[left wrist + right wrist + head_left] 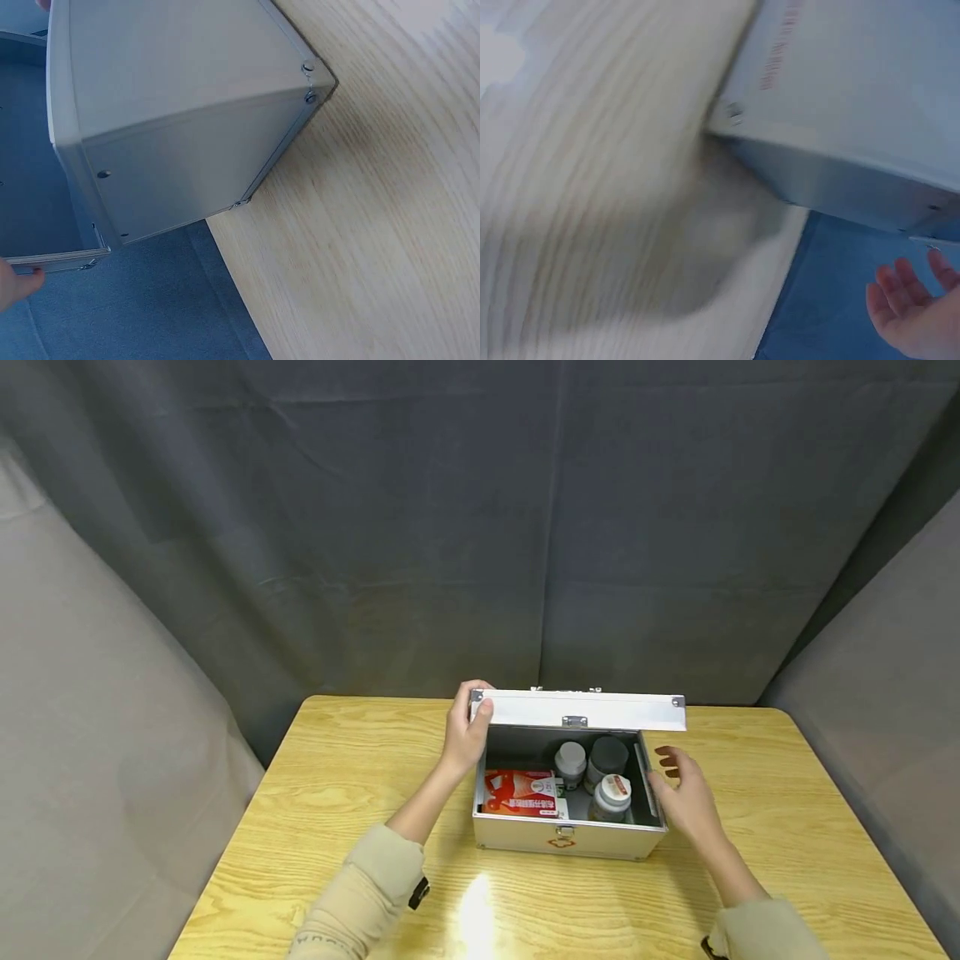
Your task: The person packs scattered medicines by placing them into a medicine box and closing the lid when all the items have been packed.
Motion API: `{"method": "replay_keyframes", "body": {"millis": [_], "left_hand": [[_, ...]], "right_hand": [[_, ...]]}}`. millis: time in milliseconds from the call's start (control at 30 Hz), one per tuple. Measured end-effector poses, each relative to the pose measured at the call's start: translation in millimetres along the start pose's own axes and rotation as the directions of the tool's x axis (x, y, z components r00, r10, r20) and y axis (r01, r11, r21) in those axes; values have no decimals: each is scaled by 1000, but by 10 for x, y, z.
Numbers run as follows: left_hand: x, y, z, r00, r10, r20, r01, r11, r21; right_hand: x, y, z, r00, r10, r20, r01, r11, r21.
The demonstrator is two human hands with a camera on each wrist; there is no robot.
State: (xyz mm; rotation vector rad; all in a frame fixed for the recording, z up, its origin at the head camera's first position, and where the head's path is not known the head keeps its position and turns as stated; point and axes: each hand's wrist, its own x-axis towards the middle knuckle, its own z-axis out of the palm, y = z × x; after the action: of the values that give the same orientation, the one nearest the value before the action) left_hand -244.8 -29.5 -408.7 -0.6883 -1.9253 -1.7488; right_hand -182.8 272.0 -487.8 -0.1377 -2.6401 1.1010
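A silver metal case (517, 837) with a red emblem on its front stands on the table, its hinged lid (637, 710) raised. My left hand (467, 739) grips the lid's left end, thumb on the near face. In the left wrist view, the thumb (21, 283) touches the lid's rim. My right hand (688, 802) is beside the case's right wall, fingers loosely bent and holding nothing; whether the thumb touches the rim I cannot tell. Inside the case lie a red packet (519, 793), a white bottle (570, 762), a dark-lidded jar (609, 753) and a white-capped bottle (615, 792).
The case rests on a wooden table (360, 752), near its far edge. A dark grey curtain (420, 568) hangs behind, with light grey cloth (112, 710) at the left and more grey cloth (870, 710) at the right.
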Motion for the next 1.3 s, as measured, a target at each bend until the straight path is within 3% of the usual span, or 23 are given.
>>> {"method": "replay_keyframes", "body": {"millis": [100,200,300,367,433,633,733,1000,1200,1300], "left_hand": [[-22,-11,10,1000,10,-1,-10,1000,-9],[-41,-15,9,1000,21,-5,-21,1000,-19],[-55,-8,6,999,32,-6,-32,999,-13],[-66,1,7,999,41,-8,-41,999,0],[-78,-2,13,999,51,-11,-51,999,13],[-126,-25,29,995,96,-26,-96,995,20],[-148,-37,31,991,127,-34,-127,992,20],[-209,-69,27,983,181,-38,-181,983,14],[-279,-67,30,984,177,-28,-177,984,13],[-315,-60,25,984,179,-20,-179,984,20]], "right_hand": [[4,-114,-101,994,97,-49,-86,977,195],[30,-270,-227,983,171,-69,-136,925,355],[65,-439,-347,984,165,-71,-112,871,478],[87,-533,-410,988,136,-67,-84,857,508],[107,-620,-448,994,90,-69,-43,862,504],[153,-738,-419,992,-5,-127,53,923,380],[170,-725,-365,982,-41,-184,111,915,389],[129,-692,-207,922,-228,-313,361,798,483],[31,-797,-168,834,-346,-430,536,698,475],[9,-776,-138,798,-384,-465,583,687,434]]}}
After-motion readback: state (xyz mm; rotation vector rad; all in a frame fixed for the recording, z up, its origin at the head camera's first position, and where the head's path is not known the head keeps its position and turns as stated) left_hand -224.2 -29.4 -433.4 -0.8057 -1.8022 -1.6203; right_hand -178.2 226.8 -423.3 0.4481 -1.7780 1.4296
